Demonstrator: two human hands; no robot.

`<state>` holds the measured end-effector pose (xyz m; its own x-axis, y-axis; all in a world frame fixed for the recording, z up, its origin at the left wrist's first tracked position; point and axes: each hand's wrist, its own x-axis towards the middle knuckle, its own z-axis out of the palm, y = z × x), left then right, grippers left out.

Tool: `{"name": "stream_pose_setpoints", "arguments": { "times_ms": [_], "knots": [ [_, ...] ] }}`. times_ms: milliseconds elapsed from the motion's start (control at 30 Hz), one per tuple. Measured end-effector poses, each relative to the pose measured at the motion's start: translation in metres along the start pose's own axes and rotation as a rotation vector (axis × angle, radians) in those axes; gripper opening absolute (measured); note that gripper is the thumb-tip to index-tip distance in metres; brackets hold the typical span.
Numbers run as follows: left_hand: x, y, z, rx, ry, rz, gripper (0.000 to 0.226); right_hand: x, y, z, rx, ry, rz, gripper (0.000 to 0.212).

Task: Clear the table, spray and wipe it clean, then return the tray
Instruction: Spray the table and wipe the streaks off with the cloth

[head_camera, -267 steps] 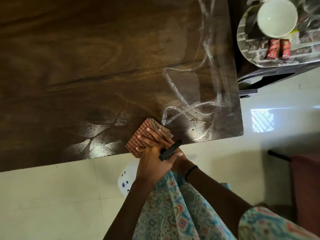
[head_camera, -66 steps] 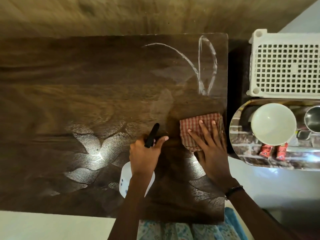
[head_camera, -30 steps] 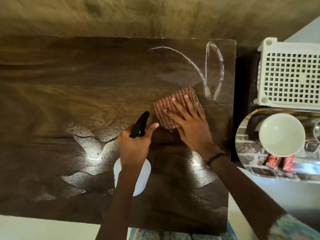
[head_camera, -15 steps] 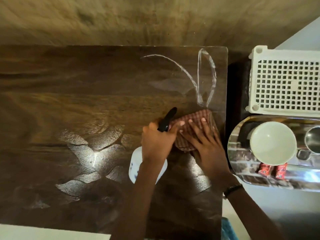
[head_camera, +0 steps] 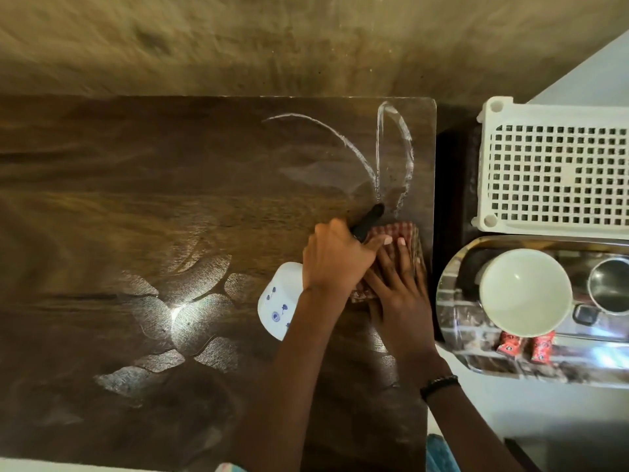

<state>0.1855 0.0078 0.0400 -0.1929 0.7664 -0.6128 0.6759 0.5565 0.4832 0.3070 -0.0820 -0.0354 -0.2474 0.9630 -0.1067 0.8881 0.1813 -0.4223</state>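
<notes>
The dark wooden table point(head_camera: 170, 199) shows white wet streaks near its far right corner. My right hand point(head_camera: 398, 284) presses flat on a folded red checked cloth point(head_camera: 405, 231) by the table's right edge. My left hand point(head_camera: 335, 257) grips a white spray bottle point(head_camera: 279, 301) with a black nozzle, held just left of the cloth and partly over my right hand. A shiny steel tray point(head_camera: 456, 291) stands off the table to the right, carrying a white bowl point(head_camera: 524, 291), a steel cup point(head_camera: 609, 287) and two red sachets point(head_camera: 524, 345).
A white perforated plastic crate point(head_camera: 558, 172) sits behind the tray at the right. A rough wall runs along the table's far edge. Pale floor shows at the lower left and right of the table.
The cloth under my right hand has slid from the table's middle right over to the right edge. My left hand with the bottle has followed to the right and now overlaps the right hand.
</notes>
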Motion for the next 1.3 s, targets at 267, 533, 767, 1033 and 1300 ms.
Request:
{"name": "stream_pose_setpoints", "arguments": {
  "times_ms": [267,533,767,1033,1300],
  "knots": [
    [0.016,0.0,-0.012,-0.09,0.069,-0.033,0.054,0.019,0.004,0.0,0.046,0.026,0.092,0.067],
    [0.025,-0.006,-0.031,-0.203,0.155,-0.094,0.071,0.092,0.022,-0.017,-0.036,0.051,0.202,0.06],
    [0.025,-0.015,-0.048,-0.29,0.208,-0.128,0.075,0.16,-0.006,-0.007,-0.042,0.031,0.008,0.061],
    [0.031,-0.021,-0.058,-0.338,0.194,-0.165,0.061,0.087,0.029,-0.018,-0.115,-0.065,-0.205,0.062],
    [0.035,-0.03,-0.063,-0.382,0.173,-0.149,0.052,0.199,0.012,-0.028,-0.032,0.028,0.223,0.059]
  ]
}}
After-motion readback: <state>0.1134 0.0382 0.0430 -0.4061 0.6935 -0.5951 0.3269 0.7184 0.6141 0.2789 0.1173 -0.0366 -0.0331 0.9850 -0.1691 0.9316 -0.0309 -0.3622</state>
